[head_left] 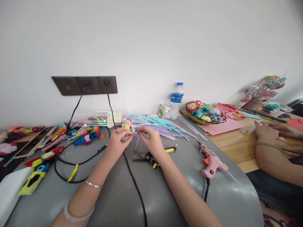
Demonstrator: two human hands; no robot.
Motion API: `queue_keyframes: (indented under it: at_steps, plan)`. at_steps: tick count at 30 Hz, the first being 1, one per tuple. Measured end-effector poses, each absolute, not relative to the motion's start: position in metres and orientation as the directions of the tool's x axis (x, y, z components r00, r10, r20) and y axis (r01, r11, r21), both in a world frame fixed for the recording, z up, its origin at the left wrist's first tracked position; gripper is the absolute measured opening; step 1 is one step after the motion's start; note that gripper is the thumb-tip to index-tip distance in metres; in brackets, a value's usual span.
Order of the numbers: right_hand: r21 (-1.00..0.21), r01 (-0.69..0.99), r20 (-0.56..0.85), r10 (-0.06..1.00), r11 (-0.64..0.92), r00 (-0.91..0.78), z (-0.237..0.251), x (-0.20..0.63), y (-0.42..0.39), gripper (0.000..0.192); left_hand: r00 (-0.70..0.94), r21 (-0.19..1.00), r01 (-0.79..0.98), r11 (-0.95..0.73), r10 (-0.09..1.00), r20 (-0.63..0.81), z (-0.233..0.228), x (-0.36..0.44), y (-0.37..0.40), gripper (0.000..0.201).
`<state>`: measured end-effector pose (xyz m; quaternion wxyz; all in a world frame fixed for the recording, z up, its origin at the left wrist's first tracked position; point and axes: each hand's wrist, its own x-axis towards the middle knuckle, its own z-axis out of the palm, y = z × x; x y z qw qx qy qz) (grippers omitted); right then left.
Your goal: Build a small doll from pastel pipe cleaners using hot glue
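My left hand (119, 137) is closed, thumb and fingers pinching a purple pipe cleaner (137, 143). From the other side my right hand (152, 140) pinches the same pipe cleaner close to the left fingertips. One purple length hangs below the hands and another slants up behind the right fingers. A small pink and yellow fuzzy piece (127, 124) shows just beyond the left fingers; I cannot tell whether it is held. Loose pipe cleaners (163, 124) in turquoise, purple and pink lie behind my hands. Pliers (148, 156) with black and yellow handles lie partly under my right forearm.
A pink glue gun (213, 165) lies at right on the grey table (189, 189). Black cables (132, 176) cross the table. Fuzzy pipe-cleaner pieces (87, 137) lie left. A water bottle (177, 101) stands by the wall. Another person's hands (267, 132) work at the wooden table.
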<state>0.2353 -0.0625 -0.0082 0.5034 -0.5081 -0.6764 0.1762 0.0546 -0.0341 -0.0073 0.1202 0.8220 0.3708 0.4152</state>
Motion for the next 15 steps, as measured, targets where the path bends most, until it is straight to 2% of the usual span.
queue_keyframes:
  at_steps: [4, 8, 12, 15]
  plan:
    - [-0.76, 0.417, 0.525, 0.849, 0.499, -0.06, -0.004, 0.238, -0.049, 0.025, 0.339, 0.619, 0.415, -0.667, 0.744, 0.575, -0.005, 0.052, -0.032, 0.011]
    - [-0.837, 0.23, 0.494, 0.866, 0.497, -0.077, 0.0, 0.237, -0.035, 0.023, 0.237, 0.705, 0.375, -0.602, 0.797, 0.555, -0.009, 0.049, -0.028, 0.009]
    - [-0.895, -0.027, 0.433, 0.88, 0.446, 0.193, 0.001, 0.229, -0.026, 0.015, 0.032, 0.789, 0.35, -0.505, 0.848, 0.529, -0.01, 0.045, -0.024, 0.006]
    - [-0.905, -0.118, 0.353, 0.878, 0.408, 0.325, -0.001, 0.225, -0.022, 0.026, -0.084, 0.819, 0.307, -0.485, 0.843, 0.531, -0.011, 0.041, -0.02, 0.007]
